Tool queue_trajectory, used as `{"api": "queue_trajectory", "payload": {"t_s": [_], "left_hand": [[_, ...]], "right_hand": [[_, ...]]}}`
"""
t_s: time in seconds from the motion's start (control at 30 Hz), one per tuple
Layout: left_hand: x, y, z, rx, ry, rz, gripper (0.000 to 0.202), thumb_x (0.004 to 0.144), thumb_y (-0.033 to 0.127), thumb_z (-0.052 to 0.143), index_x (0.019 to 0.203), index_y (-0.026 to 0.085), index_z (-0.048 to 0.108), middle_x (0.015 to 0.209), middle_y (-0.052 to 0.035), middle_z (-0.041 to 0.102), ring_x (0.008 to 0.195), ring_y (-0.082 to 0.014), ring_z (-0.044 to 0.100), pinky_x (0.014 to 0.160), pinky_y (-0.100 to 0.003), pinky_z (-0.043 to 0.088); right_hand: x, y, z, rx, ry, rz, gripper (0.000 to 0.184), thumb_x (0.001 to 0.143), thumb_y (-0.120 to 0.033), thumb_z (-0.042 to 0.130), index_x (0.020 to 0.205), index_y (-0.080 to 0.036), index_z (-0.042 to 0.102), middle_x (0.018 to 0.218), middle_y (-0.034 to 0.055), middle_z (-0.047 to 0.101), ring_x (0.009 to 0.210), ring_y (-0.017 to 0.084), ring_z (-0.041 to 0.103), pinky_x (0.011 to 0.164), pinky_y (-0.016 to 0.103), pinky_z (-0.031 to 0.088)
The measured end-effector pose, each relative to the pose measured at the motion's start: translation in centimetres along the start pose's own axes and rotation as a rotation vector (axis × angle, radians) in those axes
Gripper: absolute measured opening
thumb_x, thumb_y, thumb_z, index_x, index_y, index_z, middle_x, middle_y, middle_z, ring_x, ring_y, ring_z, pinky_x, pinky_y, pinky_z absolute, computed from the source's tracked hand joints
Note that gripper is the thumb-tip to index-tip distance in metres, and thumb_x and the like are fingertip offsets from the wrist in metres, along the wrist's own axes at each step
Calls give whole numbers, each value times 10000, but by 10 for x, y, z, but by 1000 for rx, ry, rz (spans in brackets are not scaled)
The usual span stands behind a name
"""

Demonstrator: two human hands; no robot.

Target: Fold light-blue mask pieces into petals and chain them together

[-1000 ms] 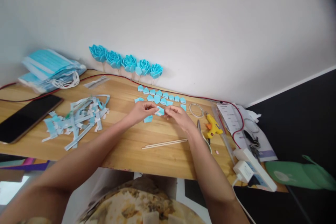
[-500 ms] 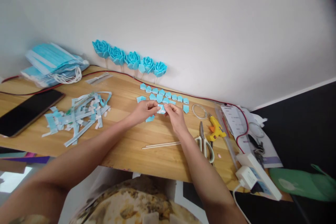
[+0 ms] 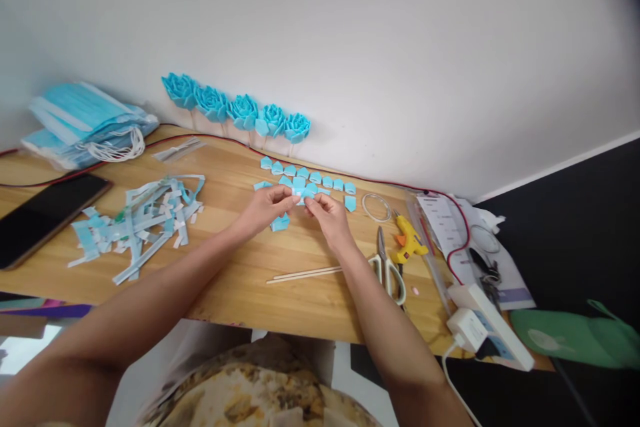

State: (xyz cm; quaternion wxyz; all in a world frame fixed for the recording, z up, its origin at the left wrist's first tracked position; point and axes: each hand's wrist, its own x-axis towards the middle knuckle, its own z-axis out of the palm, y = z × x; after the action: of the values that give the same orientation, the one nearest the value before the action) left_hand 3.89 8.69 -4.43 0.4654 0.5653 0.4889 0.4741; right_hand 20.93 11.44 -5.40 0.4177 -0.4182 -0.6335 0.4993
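Observation:
Between the fingertips of both hands is a small blue-and-white piece of mask fabric [image 3: 299,193], partly hidden by the fingers. My left hand [image 3: 267,208] pinches its left side with thumb and forefinger. On the other side, my right hand [image 3: 327,215] pinches it in the same way, close to the left. Just beyond the hands, several folded blue petals [image 3: 315,177] lie in rows on the wooden table. Another blue piece [image 3: 280,222] rests below my left fingers, and a pointed blue petal [image 3: 350,203] lies to the right.
Several blue flowers [image 3: 244,112] on sticks lean at the wall. Fabric scraps [image 3: 135,223], a phone [image 3: 47,217] and masks [image 3: 83,117] are at left. Thin sticks [image 3: 303,275], scissors [image 3: 387,267], a yellow glue gun [image 3: 410,240], a wire coil [image 3: 377,207] and a power strip [image 3: 495,327] are at right.
Both hands have come slightly closer together and shifted a little around the fabric piece, which they still hold. The whole view has moved slightly, so the table items appear further left.

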Motion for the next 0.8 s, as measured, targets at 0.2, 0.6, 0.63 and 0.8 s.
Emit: {"api": "queue_trajectory", "payload": {"t_s": [0.2, 0.6, 0.63, 0.8], "left_hand": [[1, -1, -1, 1, -18, -22, 326, 753, 444, 597, 619, 167, 489, 537, 32, 493, 498, -83, 453, 488, -200, 358], [-4, -5, 3, 138, -161, 79, 271, 793, 359, 570, 630, 159, 484, 560, 50, 405, 513, -72, 357, 488, -204, 268], [-4, -4, 3, 126, -169, 72, 270, 791, 361, 570, 632, 161, 482, 558, 51, 404, 509, -72, 357, 485, -204, 270], [-2, 2, 0, 34, -98, 17, 274, 761, 396, 572, 641, 164, 489, 539, 53, 414, 492, -73, 377, 473, -201, 295]], "right_hand": [[-2, -1, 0, 14, -6, 4, 369, 849, -491, 551, 630, -196, 584, 638, -1, 567, 639, 134, 505, 656, 266, 410], [-4, -4, 3, -19, -8, -63, 331, 835, -443, 593, 627, -191, 537, 612, -33, 471, 602, 105, 413, 606, 241, 358], [-4, -3, 3, -6, 16, -60, 376, 841, -460, 580, 591, -191, 503, 591, -34, 442, 589, 105, 401, 593, 242, 354], [0, -2, 0, 141, 27, 73, 409, 825, -580, 539, 707, -194, 607, 647, 3, 558, 614, 140, 513, 606, 271, 434]]}}
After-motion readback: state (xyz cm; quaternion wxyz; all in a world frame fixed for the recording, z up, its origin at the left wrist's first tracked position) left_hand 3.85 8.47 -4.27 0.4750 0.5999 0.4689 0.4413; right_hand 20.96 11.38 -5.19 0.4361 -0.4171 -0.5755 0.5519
